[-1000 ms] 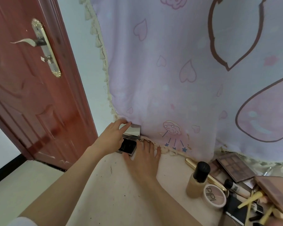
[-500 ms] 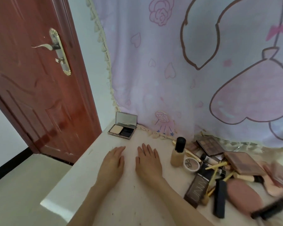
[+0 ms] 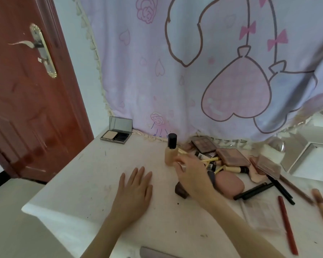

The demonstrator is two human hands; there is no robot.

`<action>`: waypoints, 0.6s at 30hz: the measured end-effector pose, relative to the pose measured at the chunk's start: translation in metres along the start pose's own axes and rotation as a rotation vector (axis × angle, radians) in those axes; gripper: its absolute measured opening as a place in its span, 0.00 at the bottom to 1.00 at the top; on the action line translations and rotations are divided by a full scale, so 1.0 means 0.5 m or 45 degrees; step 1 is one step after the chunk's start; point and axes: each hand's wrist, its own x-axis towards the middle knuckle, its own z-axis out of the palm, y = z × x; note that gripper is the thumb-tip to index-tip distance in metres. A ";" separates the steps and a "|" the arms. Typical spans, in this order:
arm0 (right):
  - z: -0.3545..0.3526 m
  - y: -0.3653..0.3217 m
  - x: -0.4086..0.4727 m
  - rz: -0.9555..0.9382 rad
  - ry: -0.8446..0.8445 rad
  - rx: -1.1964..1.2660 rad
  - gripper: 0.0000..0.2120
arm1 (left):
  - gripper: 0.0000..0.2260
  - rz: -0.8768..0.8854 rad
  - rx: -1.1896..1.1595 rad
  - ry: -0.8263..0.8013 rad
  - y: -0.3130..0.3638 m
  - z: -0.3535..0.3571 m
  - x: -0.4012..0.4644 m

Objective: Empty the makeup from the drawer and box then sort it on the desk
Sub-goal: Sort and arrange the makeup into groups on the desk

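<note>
reaching into the pile (image 3: 229, 161), the curled right hand (image 3: 192, 175), grip unclear, could topple the upright bottle (image 3: 171, 150); left hand (image 3: 134, 189) lies spread flat.

2 bare forearms, sleeveless, ringless hands

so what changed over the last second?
Both hands let go of the open compact, leaving it at the desk's far left corner, and drew back. The right hand then moved right to the foundation bottle; whether it has a grip is unclear. The left hand lies flat. The bottle stays upright.
</note>
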 end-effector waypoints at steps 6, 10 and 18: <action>-0.011 0.036 0.104 0.076 -0.297 -0.703 0.20 | 0.35 -0.073 0.005 -0.135 0.023 -0.004 0.050; 0.011 0.042 0.121 0.155 -0.480 -0.738 0.20 | 0.21 -0.087 -0.006 -0.150 0.023 -0.010 0.053; 0.016 0.056 0.132 0.084 -0.530 -0.727 0.18 | 0.21 -0.071 -0.051 -0.134 0.019 -0.012 0.053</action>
